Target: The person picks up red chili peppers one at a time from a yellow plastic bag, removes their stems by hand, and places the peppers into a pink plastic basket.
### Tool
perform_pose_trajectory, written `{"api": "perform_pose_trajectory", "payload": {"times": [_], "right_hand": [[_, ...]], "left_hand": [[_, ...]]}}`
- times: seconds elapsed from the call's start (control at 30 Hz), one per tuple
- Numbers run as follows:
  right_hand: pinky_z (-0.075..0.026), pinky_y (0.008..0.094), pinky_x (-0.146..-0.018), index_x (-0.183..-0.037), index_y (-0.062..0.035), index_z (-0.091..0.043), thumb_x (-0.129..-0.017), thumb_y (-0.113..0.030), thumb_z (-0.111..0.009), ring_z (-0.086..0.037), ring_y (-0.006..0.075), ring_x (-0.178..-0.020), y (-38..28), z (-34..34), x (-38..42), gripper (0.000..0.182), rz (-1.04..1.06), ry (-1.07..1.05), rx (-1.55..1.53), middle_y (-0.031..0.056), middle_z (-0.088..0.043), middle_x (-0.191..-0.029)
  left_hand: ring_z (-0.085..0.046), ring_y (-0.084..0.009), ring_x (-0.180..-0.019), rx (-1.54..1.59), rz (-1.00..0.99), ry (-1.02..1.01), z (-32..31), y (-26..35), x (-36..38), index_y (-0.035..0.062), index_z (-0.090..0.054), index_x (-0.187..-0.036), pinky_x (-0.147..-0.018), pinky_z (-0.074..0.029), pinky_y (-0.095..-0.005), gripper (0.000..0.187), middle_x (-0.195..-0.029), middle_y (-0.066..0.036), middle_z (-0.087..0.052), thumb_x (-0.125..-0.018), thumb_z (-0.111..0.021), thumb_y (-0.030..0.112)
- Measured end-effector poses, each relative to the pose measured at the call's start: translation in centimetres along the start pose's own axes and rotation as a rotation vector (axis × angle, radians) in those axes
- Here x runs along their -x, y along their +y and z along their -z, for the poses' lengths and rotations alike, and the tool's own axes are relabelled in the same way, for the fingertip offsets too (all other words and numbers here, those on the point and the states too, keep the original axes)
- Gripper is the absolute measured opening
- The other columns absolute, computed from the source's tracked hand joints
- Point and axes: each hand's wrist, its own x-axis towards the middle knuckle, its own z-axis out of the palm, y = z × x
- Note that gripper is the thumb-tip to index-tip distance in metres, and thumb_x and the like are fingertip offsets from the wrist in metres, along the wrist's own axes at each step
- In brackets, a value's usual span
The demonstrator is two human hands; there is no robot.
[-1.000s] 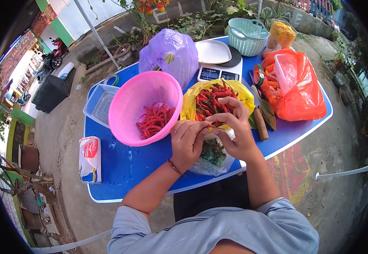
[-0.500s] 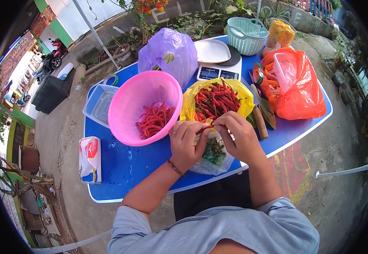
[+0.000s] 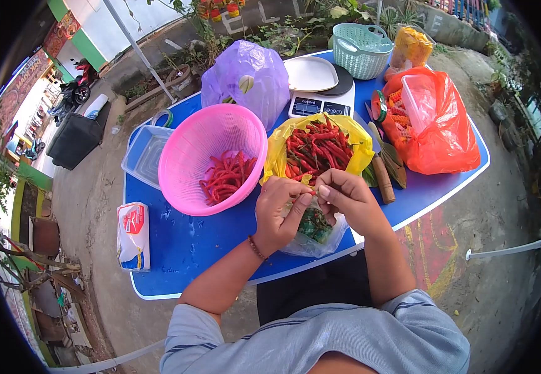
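Note:
My left hand (image 3: 279, 210) is closed in a pinch on a red chili (image 3: 312, 193), most of it hidden behind the fingers. Against the chili's end, my right hand (image 3: 350, 198) pinches with thumb and fingertips, seemingly at the stem. Just beyond both hands, a yellow plastic bag (image 3: 361, 144) lies open, full of red chilies (image 3: 320, 146) with green stems. Below the fingers, a clear plastic bag (image 3: 320, 246) holds green scraps. To the left, a pink mesh basket (image 3: 174, 149) tilts toward me with red chilies (image 3: 228, 177) inside.
On the blue table (image 3: 177, 249) are a white packet (image 3: 133, 237), clear container (image 3: 147, 153), purple bag (image 3: 245, 81), kitchen scale (image 3: 320, 106) and green basket (image 3: 362, 56). Right of the yellow bag are a wooden-handled knife (image 3: 383, 179) and an orange bag (image 3: 445, 137).
Both hands have shifted slightly toward me. Less of the chili shows between them, and my right fingers have curled more tightly at its end.

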Motion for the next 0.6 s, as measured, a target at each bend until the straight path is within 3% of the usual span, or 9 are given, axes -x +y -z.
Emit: {"api": "perform_pose_trajectory", "payload": {"times": [0.13,0.23,0.37,0.43,0.53,0.6], "right_hand": [[-0.054,0.0243,-0.057,-0.100,-0.0048,-0.058,-0.107,-0.017,-0.057,-0.060,0.0075,-0.069,-0.6,0.5,0.1,0.014,-0.071,-0.057,-0.209,0.0000,-0.059,-0.085],[-0.056,0.0255,-0.060,-0.099,-0.0032,-0.058,-0.106,-0.016,-0.058,-0.064,0.0085,-0.073,-1.1,0.6,0.4,0.015,-0.042,-0.026,-0.048,0.0006,-0.062,-0.085],[-0.057,0.0360,-0.065,-0.100,0.0013,-0.059,-0.100,-0.009,-0.063,-0.070,0.0257,-0.075,-1.0,0.4,1.2,0.011,0.086,-0.043,0.438,0.0121,-0.068,-0.082],[-0.056,0.0428,-0.068,-0.100,0.0031,-0.059,-0.096,-0.005,-0.064,-0.071,0.0359,-0.078,-0.8,0.4,1.4,0.010,0.272,-0.037,0.794,0.0192,-0.069,-0.083],[-0.053,0.0496,-0.072,-0.098,0.0018,-0.060,-0.092,-0.003,-0.064,-0.067,0.0441,-0.083,-0.8,0.1,2.1,0.010,0.315,0.030,0.965,0.0227,-0.068,-0.085],[-0.052,0.0502,-0.071,-0.097,-0.0004,-0.061,-0.092,-0.005,-0.064,-0.068,0.0425,-0.084,-1.9,-0.3,2.7,0.008,0.214,0.029,1.115,0.0206,-0.069,-0.085]], "left_hand": [[-0.061,-0.0140,-0.083,0.259,0.170,-0.074,0.2,-0.9,0.8,0.0015,-0.063,-0.103,-0.073,-0.048,-0.0268,0.014,-0.095,-0.007,-0.063,-0.102,-0.063,0.015],[-0.063,-0.0120,-0.078,0.424,0.233,-0.108,0.5,-0.5,0.8,0.0014,-0.060,-0.105,-0.068,-0.050,-0.0238,0.017,-0.095,-0.005,-0.062,-0.105,-0.060,0.018],[-0.070,-0.0150,-0.075,0.530,0.378,-0.132,0.4,-0.4,1.2,0.0008,-0.062,-0.103,-0.069,-0.055,-0.0274,0.017,-0.091,-0.007,-0.066,-0.103,-0.062,0.017],[-0.073,-0.0180,-0.078,0.247,0.216,-0.196,0.5,-0.5,1.0,0.0010,-0.064,-0.102,-0.072,-0.057,-0.0298,0.014,-0.089,-0.009,-0.070,-0.099,-0.066,0.015],[-0.074,-0.0233,-0.079,0.031,-0.018,-0.188,0.3,0.1,-0.1,0.0021,-0.067,-0.100,-0.072,-0.058,-0.0328,0.009,-0.090,-0.012,-0.073,-0.093,-0.070,0.008],[-0.074,-0.0261,-0.080,-0.010,-0.117,-0.173,0.1,0.1,-0.4,0.0032,-0.069,-0.098,-0.071,-0.058,-0.0344,0.011,-0.092,-0.011,-0.073,-0.089,-0.072,0.007]]}}
